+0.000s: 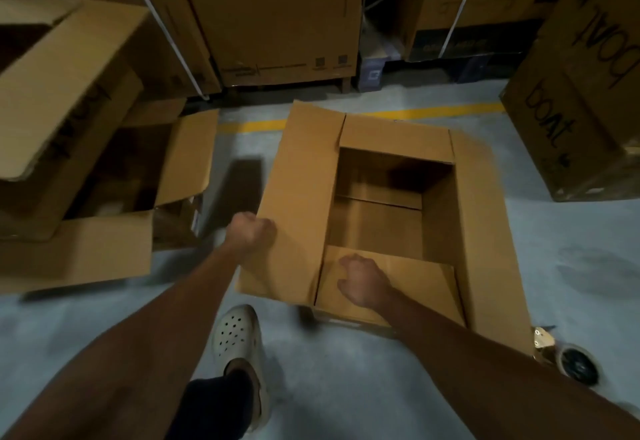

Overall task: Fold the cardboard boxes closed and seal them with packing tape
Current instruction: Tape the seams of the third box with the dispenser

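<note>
Box (438, 211) sat open on the grey floor (346, 387) at the centre of the frame, nothing visible inside it. Its left flap (298, 179) and right flap (485, 231) lay spread outward, and the near flap (415, 287) was tipped inward over the opening. The left hand (251, 231) gripped the outer edge of the left flap near its lower corner, fingers curled round the cardboard. The right hand (363, 283) rested on the near flap with fingers bent; whether it pinched the flap or only pressed on it could not be told.

A white clog (239, 332) stood on the floor just below the box's left corner. At lower right, beside the right flap's tip, lay a dark roll (576, 365), too blurred to say if it was tape. More open boxes (138, 169) were stacked at the left, a box marked "boat" (571, 110) stood at upper right, and tall cartons (277, 16) filled the top behind a yellow line (433, 113).
</note>
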The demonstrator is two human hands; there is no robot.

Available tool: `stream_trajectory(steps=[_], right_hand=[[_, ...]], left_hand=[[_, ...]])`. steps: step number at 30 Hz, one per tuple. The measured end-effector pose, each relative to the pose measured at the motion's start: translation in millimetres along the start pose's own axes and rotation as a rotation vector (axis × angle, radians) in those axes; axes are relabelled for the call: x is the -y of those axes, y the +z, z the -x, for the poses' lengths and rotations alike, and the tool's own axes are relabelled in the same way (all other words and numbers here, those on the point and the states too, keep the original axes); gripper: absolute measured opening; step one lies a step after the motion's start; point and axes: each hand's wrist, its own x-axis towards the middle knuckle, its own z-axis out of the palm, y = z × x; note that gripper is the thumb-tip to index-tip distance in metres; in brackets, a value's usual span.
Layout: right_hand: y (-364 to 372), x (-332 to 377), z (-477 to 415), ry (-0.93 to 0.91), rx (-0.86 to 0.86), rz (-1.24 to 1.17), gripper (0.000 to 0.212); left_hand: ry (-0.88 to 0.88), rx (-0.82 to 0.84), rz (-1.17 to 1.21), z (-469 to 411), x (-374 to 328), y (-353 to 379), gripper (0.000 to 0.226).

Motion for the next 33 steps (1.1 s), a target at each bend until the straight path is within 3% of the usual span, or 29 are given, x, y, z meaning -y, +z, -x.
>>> stream_trajectory(steps=[2,4,6,10,14,19,21,23,25,28,31,33], right_hand=[[-8.7,4.8,5.9,-0.005,-0.042,-0.093,0.045],[-13.4,7.1,10.5,0.0,-0.059,-0.181,0.047],[-17.3,6.8,16.5,0.026,-0.073,-0.256,0.044],[-19.6,-8.2,25.8,0.098,-0.209,-0.285,0.025],[-20.4,-54.5,29.7,0.281,-0.226,-0.347,0.027],[-15.4,-105.8,20.4,0.319,-0.211,-0.331,0.041],[-6.2,-118.9,14.9,0.266,-0.161,-0.303,0.071],[3.8,-122.8,15.2,0.174,-0.012,-0.193,0.092],[7.3,-117.1,24.6,0.155,0.09,-0.157,0.078],[21.3,-116.1,40.7,0.167,0.13,-0.133,0.08],[32.7,-119.8,67.0,0.165,0.199,-0.093,0.066],[34.7,-123.2,87.6,0.143,0.144,-0.132,0.049]], left_hand=[[0.016,0.157,0.134,17.8,-27.6,-15.7,0.026],[0.054,0.332,0.161,38.6,-53.9,-10.0,0.043],[0.111,0.407,0.127,59.3,-76.8,15.1,0.053],[0.367,0.32,-0.082,68.4,-73.4,90.2,0.042],[0.307,0.134,-0.328,66.0,-55.3,138.4,0.034],[0.06,0.053,-0.591,67.1,-47.9,171.6,0.107],[0.058,0.051,-0.634,62.3,-46.1,177.2,0.115],[0.071,0.047,-0.651,62.4,-44.9,176.6,0.115],[0.107,0.048,-0.646,68.3,-40.5,175.9,0.116],[0.107,0.05,-0.61,88.8,-27.6,181.5,0.113],[0.173,-0.048,-0.657,120.2,-14.3,190.5,0.092],[0.31,-0.081,-0.797,134.0,-13.2,201.0,0.075]])
